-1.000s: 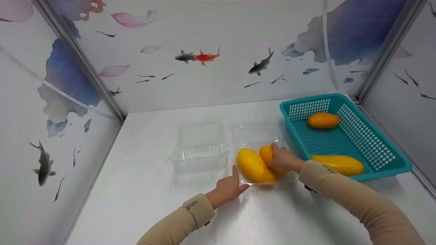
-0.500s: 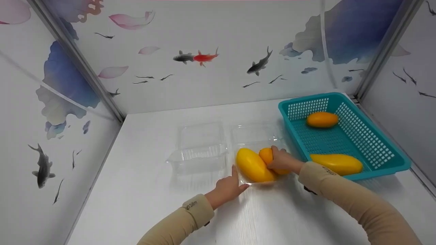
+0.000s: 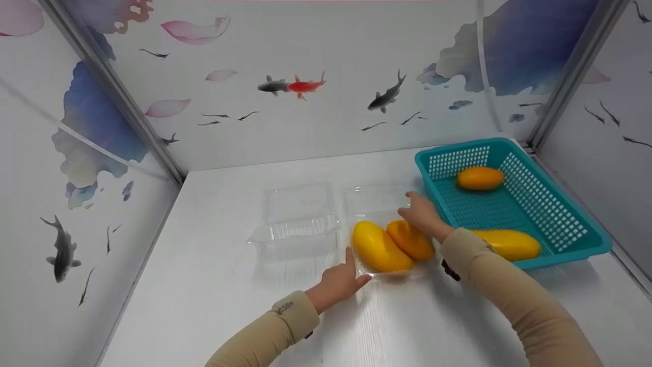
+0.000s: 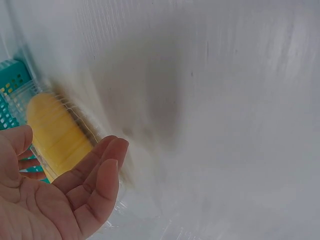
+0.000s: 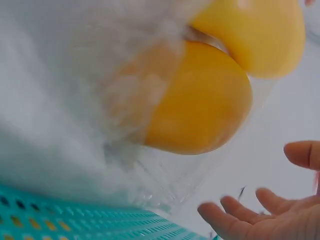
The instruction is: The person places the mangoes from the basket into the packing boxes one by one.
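Observation:
In the head view, a yellow mango [image 3: 381, 246] and a smaller orange mango [image 3: 410, 240] lie side by side in a clear plastic clamshell box [image 3: 376, 200], its lid folded back. My left hand [image 3: 337, 283] is at the box's front left corner, index finger and thumb extended along its edges. The left wrist view shows this hand [image 4: 65, 195] with fingers apart and nothing in the palm. My right hand [image 3: 423, 213] hovers above the box, beyond the orange mango, holding nothing. Its fingers [image 5: 235, 220] are spread in the right wrist view.
Right of the box stands a teal plastic basket [image 3: 565, 211]. An orange mango [image 3: 480, 178] lies at its back and a yellow mango [image 3: 512, 244] near its front. A second clear clamshell box [image 3: 298, 239] is open on the left. Printed walls enclose the white table [image 3: 204, 270].
My right hand has let go of the orange mango in the box and moved up and away toward the lid. The left hand has kept its place at the corner.

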Tool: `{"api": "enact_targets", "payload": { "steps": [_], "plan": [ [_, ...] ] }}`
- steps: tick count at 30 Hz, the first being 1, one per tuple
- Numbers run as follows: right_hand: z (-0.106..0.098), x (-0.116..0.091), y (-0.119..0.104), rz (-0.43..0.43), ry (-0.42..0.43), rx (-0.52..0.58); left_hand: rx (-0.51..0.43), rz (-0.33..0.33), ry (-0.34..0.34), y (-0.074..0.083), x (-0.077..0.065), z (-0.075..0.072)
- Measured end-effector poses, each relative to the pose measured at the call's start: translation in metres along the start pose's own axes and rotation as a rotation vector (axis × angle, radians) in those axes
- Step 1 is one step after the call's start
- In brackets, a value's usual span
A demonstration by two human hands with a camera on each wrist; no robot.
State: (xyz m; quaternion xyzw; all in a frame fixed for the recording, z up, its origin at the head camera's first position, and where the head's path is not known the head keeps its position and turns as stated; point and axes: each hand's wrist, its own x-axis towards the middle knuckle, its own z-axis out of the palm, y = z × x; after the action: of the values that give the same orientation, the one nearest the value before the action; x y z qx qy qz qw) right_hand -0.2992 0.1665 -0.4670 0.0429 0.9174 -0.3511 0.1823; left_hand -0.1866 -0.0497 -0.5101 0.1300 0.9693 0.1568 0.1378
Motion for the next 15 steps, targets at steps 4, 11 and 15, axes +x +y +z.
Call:
{"api": "enact_targets", "payload": {
  "steps": [4, 11, 15],
  "plan": [
    [0.0, 0.017, 0.004, 0.079, 0.047, 0.157, -0.072, 0.004, -0.02, -0.004, -0.002, 0.001],
    [0.002, 0.034, 0.024, 0.168, 0.115, 0.32, -0.258, 0.008, -0.004, -0.01, -0.004, 0.001],
    [0.001, 0.033, 0.024, 0.206, 0.132, 0.308, -0.423, -0.027, -0.003, -0.014, 0.001, -0.003]
  ]
}}
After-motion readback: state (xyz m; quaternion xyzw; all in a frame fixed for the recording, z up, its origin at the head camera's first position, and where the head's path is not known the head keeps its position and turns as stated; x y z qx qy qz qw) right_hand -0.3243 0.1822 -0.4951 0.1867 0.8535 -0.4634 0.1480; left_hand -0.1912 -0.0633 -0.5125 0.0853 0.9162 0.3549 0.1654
